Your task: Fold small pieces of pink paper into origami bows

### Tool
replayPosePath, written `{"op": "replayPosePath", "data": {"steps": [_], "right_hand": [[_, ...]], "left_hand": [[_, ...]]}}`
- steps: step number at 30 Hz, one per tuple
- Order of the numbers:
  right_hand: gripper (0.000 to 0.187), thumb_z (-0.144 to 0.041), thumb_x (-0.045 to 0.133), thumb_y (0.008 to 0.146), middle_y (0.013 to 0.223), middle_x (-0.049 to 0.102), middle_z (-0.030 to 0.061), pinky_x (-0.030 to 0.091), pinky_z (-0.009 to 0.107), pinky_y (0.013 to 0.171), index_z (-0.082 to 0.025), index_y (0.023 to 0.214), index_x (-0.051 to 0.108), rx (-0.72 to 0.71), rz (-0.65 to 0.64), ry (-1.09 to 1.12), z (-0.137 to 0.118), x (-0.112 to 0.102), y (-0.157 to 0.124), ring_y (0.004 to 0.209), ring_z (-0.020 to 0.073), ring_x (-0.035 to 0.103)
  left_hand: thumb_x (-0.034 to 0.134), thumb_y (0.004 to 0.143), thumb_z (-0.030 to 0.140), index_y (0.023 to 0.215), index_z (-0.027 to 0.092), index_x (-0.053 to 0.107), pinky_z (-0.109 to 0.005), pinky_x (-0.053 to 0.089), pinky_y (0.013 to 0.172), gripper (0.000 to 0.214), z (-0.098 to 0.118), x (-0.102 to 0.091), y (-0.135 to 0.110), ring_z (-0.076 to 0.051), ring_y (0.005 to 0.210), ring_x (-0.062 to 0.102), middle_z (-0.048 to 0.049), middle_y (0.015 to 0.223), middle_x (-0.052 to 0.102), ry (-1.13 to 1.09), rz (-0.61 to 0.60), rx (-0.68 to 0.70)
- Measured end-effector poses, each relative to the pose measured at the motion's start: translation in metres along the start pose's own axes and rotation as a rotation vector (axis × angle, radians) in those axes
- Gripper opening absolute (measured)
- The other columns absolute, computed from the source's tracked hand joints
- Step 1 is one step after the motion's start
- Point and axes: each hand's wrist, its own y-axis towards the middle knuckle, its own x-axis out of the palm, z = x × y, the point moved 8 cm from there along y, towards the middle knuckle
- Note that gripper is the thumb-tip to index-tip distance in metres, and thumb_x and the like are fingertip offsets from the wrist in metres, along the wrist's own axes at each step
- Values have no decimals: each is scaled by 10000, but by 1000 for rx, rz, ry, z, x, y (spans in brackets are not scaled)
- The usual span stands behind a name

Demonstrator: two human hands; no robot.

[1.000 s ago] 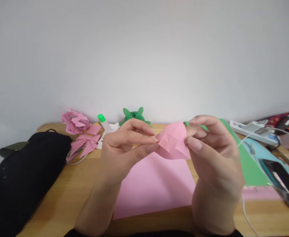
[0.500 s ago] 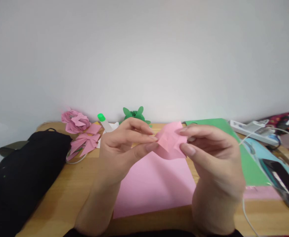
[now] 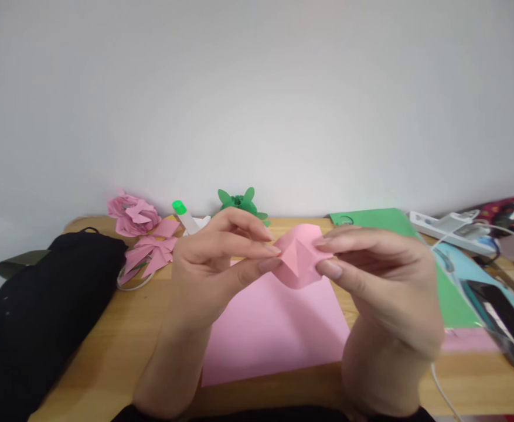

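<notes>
Between my two hands hangs a small folded piece of pink paper (image 3: pixel 298 258), with a raised crease down its middle and a rounded outer edge. My left hand (image 3: pixel 221 264) pinches its left side between thumb and fingertips. On the right side, my right hand (image 3: pixel 380 281) grips it the same way, thumb in front. Below the hands, a larger flat pink sheet (image 3: pixel 274 334) lies on the wooden table, partly hidden by my left wrist.
At the back left are pink paper flowers (image 3: pixel 133 214), a glue stick with a green cap (image 3: pixel 180 207) and a green paper piece (image 3: pixel 238 202). A black bag (image 3: pixel 50 316) lies left. To the right are green sheets (image 3: pixel 454 293), a power strip (image 3: pixel 454 233) and a phone (image 3: pixel 509 316).
The pink paper has been bent by both hands: its middle now stands up in a sharper ridge. My right hand has shifted slightly down and right.
</notes>
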Motion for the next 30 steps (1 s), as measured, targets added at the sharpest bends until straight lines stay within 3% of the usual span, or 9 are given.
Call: {"op": "replayPosePath", "data": {"steps": [18, 26, 30], "right_hand": [[337, 3, 797, 754, 796, 811, -39, 633, 220, 643, -285, 928, 816, -176, -69, -49, -12, 4, -4, 687, 112, 746], [304, 1, 793, 760, 779, 781, -36, 598, 250, 689, -253, 928, 798, -307, -36, -157, -18, 3, -6, 715, 111, 700], [270, -28, 796, 772, 781, 760, -33, 586, 271, 711, -254, 919, 787, -293, -27, -150, -15, 2, -6, 735, 121, 676]], "left_hand": [[849, 779, 197, 878, 286, 840, -241, 575, 670, 133, -2, 0, -2, -123, 772, 658, -25, 793, 694, -15, 30, -6], [845, 787, 209, 886, 307, 836, -258, 578, 677, 140, -3, 0, -3, -127, 771, 663, -19, 796, 693, -15, 19, -18], [847, 783, 214, 874, 312, 834, -259, 576, 655, 134, -2, 2, -1, -126, 743, 664, -13, 787, 688, -20, 15, 5]]}}
